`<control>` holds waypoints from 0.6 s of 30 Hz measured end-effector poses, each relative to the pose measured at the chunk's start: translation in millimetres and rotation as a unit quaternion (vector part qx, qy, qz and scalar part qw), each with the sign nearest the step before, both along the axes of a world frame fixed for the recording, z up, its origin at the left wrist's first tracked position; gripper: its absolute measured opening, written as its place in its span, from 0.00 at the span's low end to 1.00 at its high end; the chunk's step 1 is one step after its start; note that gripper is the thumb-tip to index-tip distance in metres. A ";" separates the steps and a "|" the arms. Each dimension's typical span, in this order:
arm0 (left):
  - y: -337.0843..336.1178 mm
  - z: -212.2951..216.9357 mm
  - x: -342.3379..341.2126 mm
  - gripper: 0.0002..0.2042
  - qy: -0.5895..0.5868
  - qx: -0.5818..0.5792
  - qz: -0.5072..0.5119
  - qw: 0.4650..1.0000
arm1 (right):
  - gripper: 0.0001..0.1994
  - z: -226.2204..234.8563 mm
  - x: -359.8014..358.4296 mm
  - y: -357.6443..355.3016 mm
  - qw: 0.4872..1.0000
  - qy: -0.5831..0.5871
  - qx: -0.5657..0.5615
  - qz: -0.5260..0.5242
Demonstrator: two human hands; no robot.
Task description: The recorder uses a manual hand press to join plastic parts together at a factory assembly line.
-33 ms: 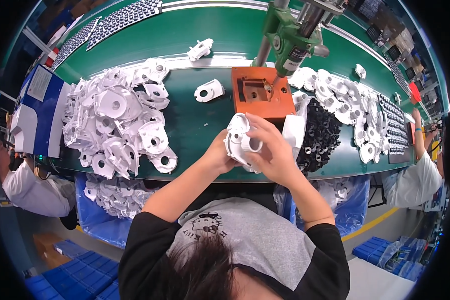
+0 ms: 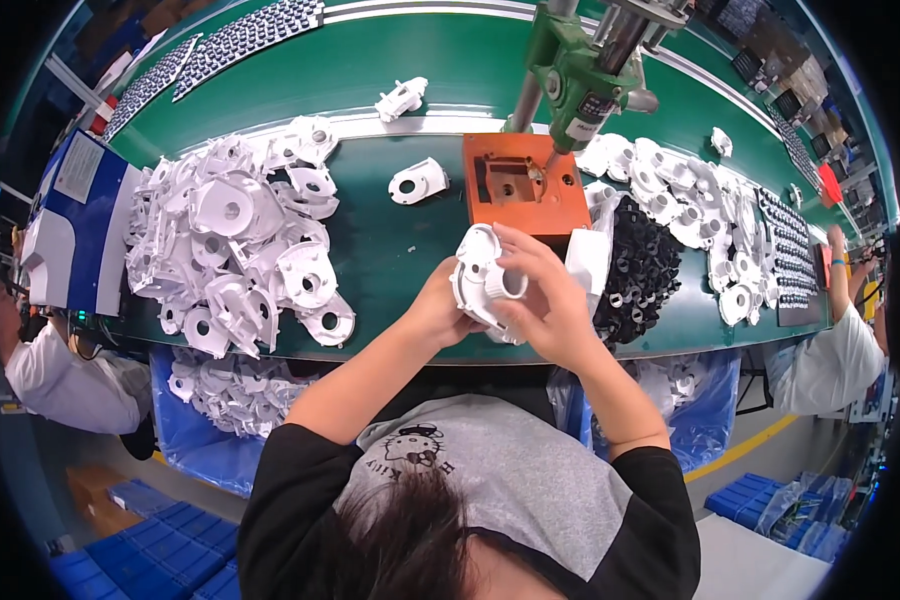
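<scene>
A white plastic housing with a round ring and a short tube is held up in front of my body, near the table's front edge. My left hand grips its left side, the fingertips partly hidden behind it. Around the tube on its right side curve the thumb and fingers of my right hand. Just beyond the hands stands an orange fixture block with a recessed cavity, under a green press. Another white housing lies on the green table to the left of that block.
A large heap of white housings covers the left of the table. Small black parts are piled at right, beside more white housings. Blue lined bins stand below the front edge. A co-worker's sleeve shows at right.
The white housing has tilted very slightly in my hands, and the right fingers have shifted a little on it. Everything else stays as it was.
</scene>
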State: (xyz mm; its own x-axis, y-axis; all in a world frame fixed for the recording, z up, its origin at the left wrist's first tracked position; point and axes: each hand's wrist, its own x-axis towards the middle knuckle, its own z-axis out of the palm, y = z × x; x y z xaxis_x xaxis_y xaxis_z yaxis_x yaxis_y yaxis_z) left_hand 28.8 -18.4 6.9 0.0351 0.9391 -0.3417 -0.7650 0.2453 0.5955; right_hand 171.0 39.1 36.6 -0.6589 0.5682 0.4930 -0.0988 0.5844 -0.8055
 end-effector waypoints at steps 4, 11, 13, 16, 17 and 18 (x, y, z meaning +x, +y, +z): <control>4.1 6.7 5.5 0.12 0.031 0.007 0.003 1.000 | 0.22 1.8 6.0 -1.2 0.995 -0.039 0.088 -0.001; 6.7 12.3 -3.7 0.12 0.032 0.022 -0.068 0.997 | 0.20 9.9 20.4 16.3 0.947 0.222 -0.233 0.012; 8.0 15.8 2.3 0.12 0.019 -0.010 -0.043 0.999 | 0.20 22.0 20.2 8.4 0.982 0.131 -0.133 -0.027; 6.6 14.5 9.4 0.12 -0.001 0.022 0.002 1.000 | 0.22 11.1 15.1 -2.3 0.999 -0.018 0.024 -0.013; 7.2 19.1 10.0 0.12 0.001 0.023 0.013 1.000 | 0.23 12.5 10.2 -6.9 0.998 -0.026 0.058 -0.028; 8.2 21.3 10.5 0.12 0.003 0.024 0.024 0.999 | 0.23 13.9 7.7 -9.6 0.994 -0.035 0.093 -0.043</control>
State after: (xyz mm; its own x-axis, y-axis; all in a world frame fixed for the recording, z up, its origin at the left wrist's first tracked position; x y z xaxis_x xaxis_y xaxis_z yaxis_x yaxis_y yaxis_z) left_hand 39.4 -10.2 28.2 -0.0124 0.9551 -0.2961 -0.7713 0.1793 0.6107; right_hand 178.7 29.5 50.5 -0.6473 0.5279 0.5498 0.0103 0.7273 -0.6862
